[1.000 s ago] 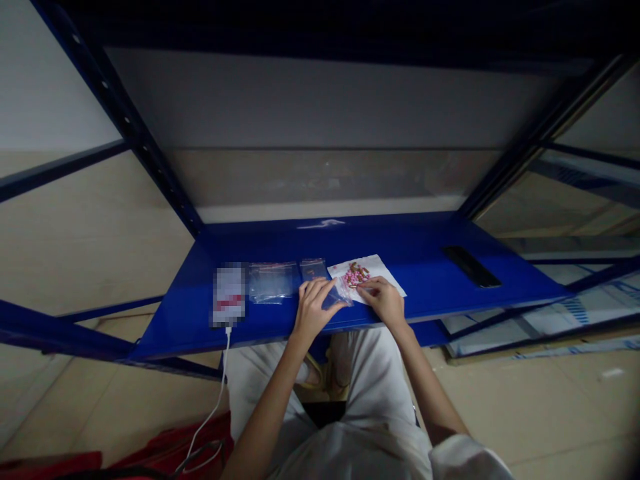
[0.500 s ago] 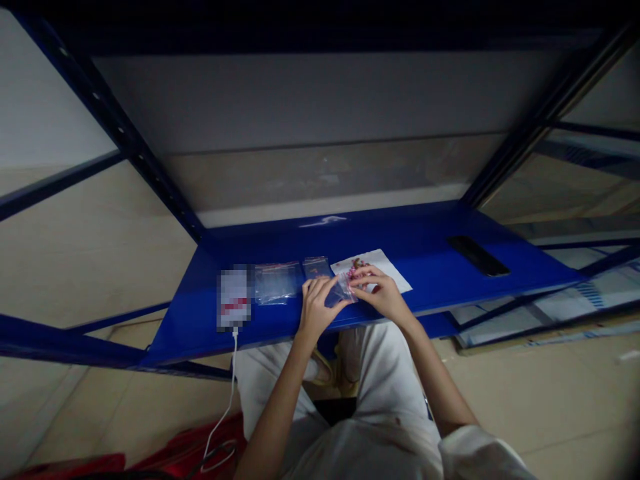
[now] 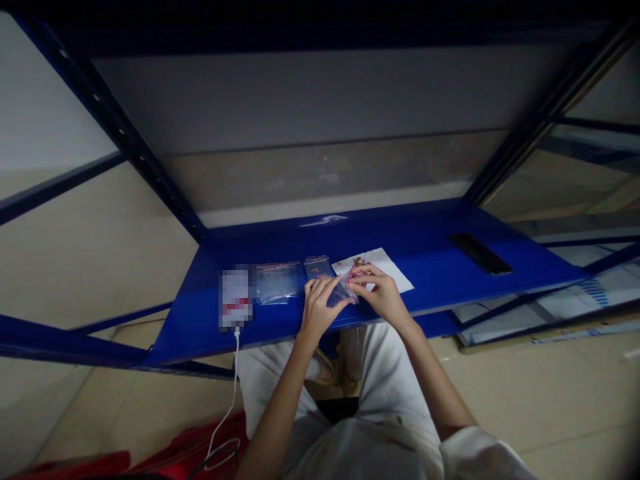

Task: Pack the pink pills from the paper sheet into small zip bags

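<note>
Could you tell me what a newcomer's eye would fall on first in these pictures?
The bright blue steel shelf stands out first, running across the middle of the view. Near its front edge, the left hand and right hand hold a small clear plastic bag, beside a white sheet of paper bearing pink and brown bits. Some red fabric shows at the bottom left.

On the metal shelf [image 3: 415,230], a sheet of paper [image 3: 395,275] is laid near the front edge, right of centre. Plastic bags [image 3: 279,283] are placed to its left, a corded device [image 3: 235,298] beyond them, and a flat oblong object [image 3: 480,254] to its right, near the back edge.
</note>
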The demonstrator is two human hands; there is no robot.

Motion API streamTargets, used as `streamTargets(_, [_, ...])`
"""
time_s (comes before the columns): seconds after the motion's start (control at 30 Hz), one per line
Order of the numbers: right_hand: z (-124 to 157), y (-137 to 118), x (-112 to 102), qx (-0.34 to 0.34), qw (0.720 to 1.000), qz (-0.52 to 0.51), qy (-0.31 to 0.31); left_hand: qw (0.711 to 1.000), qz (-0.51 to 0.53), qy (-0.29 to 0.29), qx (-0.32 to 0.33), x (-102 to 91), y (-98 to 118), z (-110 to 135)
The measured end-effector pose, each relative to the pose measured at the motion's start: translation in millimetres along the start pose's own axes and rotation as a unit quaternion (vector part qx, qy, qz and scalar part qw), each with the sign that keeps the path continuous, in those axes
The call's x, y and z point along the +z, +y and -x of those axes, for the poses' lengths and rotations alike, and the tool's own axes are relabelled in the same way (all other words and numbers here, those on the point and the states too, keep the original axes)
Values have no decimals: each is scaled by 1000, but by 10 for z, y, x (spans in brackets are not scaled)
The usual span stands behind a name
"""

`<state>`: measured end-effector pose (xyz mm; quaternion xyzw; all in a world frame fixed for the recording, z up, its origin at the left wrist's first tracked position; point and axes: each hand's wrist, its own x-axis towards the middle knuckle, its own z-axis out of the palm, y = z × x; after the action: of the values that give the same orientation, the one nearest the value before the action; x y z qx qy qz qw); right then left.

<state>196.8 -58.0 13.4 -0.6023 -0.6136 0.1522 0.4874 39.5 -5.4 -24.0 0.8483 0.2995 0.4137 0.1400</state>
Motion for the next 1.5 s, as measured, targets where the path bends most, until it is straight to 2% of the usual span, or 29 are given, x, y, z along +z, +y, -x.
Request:
streamTargets(0.13, [1,-52,63,-19,1000,-1,-23,1000,-7,-4,8,6,-9,6])
streamTargets(0.23, [-2,-75,49,4,1000,-17,-24,1000,-9,10,-4,16,-16,9])
streamTargets(0.37, [18,56,-88,49,997,-4,62,1000,-7,28,-9,27,-10,4])
streamTargets(0.47, [79,244,-187,90,986,94,105,999,-7,35,-9,27,-2,0])
streamTargets(0.57, [154,376,-208,125,971,185,82,999,-7,44,-10,24,-2,3])
streamTargets(0.73, [191,414,-96,135,962,233,48,998,-7,56,-11,19,-6,12])
streamTargets(1.03, [141,450,47,111,964,229,72,998,-7,61,-5,20,-11,8])
streamTargets(1.17, [131,403,18,124,960,240,77,998,-7,62,-6,23,-19,7])
streamTargets(1.27, [106,290,-39,126,966,201,102,998,-8,62,-6,23,-16,8])
streamTargets(1.4, [57,68,-80,55,985,95,133,998,-16,65,-7,27,-13,9])
streamTargets(1.5, [33,-49,-51,6,995,46,84,998,-22,65,-6,29,-16,9])
